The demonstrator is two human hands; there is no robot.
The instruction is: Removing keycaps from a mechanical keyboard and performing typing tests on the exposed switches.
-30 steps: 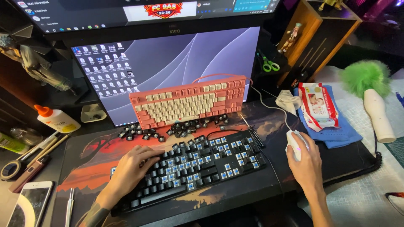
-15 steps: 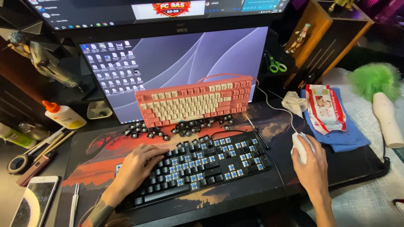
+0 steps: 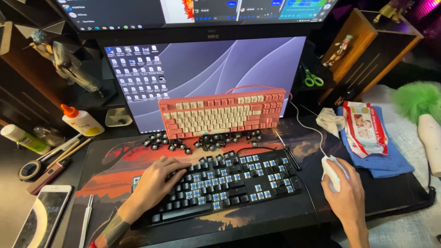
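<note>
The left hand (image 3: 154, 183) has slid a little further onto the black keyboard (image 3: 220, 183), fingers spread flat over its left keys, grasping nothing. The right hand (image 3: 344, 195) stays cupped over the white mouse (image 3: 331, 171). Loose keycaps (image 3: 202, 140) lie just behind the keyboard.

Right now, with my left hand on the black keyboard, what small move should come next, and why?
Probably lift the left hand and pull another cap from the black keyboard: many blue switches are already bare, loose keycaps lie behind it, and its left side is still capped.
</note>
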